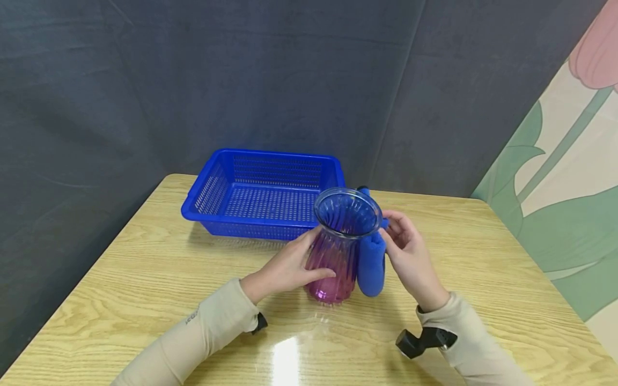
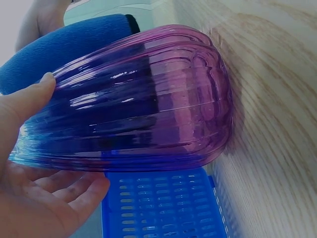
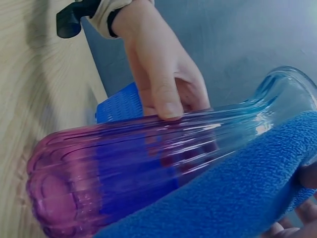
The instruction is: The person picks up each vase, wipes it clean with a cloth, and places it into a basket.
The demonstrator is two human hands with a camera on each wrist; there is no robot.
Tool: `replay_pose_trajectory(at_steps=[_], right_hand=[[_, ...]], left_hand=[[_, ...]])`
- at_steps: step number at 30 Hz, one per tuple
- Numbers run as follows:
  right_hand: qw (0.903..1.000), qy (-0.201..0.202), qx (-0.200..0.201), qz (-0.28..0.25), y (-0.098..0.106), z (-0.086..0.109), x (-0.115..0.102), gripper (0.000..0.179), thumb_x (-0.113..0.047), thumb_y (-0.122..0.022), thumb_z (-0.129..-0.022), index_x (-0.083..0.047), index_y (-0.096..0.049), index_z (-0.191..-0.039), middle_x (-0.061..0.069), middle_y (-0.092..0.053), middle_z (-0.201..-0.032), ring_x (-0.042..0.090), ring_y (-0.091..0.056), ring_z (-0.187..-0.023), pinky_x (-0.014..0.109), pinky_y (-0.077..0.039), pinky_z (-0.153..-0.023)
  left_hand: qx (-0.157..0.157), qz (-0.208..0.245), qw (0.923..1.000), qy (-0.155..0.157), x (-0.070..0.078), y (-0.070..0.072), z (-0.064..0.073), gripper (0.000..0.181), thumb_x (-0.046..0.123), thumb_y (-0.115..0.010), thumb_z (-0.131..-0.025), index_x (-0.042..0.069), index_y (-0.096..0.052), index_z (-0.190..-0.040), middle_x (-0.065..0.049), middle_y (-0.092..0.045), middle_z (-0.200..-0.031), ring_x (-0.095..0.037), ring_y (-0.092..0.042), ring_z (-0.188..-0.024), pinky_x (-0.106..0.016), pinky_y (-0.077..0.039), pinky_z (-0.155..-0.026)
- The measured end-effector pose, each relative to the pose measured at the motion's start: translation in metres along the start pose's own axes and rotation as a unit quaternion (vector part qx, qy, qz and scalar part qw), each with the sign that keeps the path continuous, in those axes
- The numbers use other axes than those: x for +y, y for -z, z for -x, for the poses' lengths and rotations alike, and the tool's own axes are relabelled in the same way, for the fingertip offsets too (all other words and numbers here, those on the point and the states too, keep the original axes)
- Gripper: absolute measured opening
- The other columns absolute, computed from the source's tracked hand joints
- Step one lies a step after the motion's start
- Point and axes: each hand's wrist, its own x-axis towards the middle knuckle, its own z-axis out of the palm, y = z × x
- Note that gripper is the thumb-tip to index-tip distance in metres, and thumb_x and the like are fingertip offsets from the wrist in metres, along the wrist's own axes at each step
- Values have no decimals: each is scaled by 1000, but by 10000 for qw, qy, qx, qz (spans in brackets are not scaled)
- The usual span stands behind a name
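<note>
Vase, head view: I see the ribbed glass vase (image 1: 340,249) on the tabletop (image 1: 483,268), before the near right corner of the blue plastic basket (image 1: 251,229).
Hands, head view: left hand (image 1: 294,265) curves round the vase; right hand (image 1: 407,252) pinches the blue terry cloth (image 1: 372,265) beside it.
Sleeve (image 1: 193,332), head view: dark lettering, too small for me to read.
Grip, left wrist view: if the thumb slackens, I judge slick glass could slip and tip.
Cloth, right wrist view: snagging could drag the vase; I find no label.

Dark lettering (image 1: 191,317), on left sleeve (image 1: 224,321); illegible
</note>
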Motion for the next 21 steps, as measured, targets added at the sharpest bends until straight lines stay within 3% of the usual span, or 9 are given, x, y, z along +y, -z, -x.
replay_pose_trajectory(at_steps=[7, 14, 21], right_hand=[[9977, -114, -272, 612, -2, 1, 4, 24, -4, -48, -95, 1, -47, -119, -26, -60, -104, -5, -58, -96, 11, -49, -80], [9970, -120, -432, 626, -1, 1, 9, 24, -5, -48, -96, -1, -47, -119, -25, -60, -106, -5, -58, -97, 11, -49, -81], [9968, -120, -401, 681, -2, 3, 14, 27, -4, -48, -95, 5, -45, -121, -26, -59, -104, -6, -58, -96, 10, -49, -80]], left_hand=[[41, -13, 10000, 1, 1, 0, 1, 92, 36, -74, -78, 11, -21, -149, -15, -37, -148, -30, -42, -132, -47, -38, -109], [124, -16, 9999, 19, 2, -1, 1, 88, 35, -75, -78, 7, -25, -145, -15, -45, -142, -29, -47, -128, -45, -41, -107], [84, 21, 9999, 89, 3, -1, 1, 88, 33, -74, -78, 5, -26, -145, -17, -44, -142, -30, -47, -128, -46, -40, -108]])
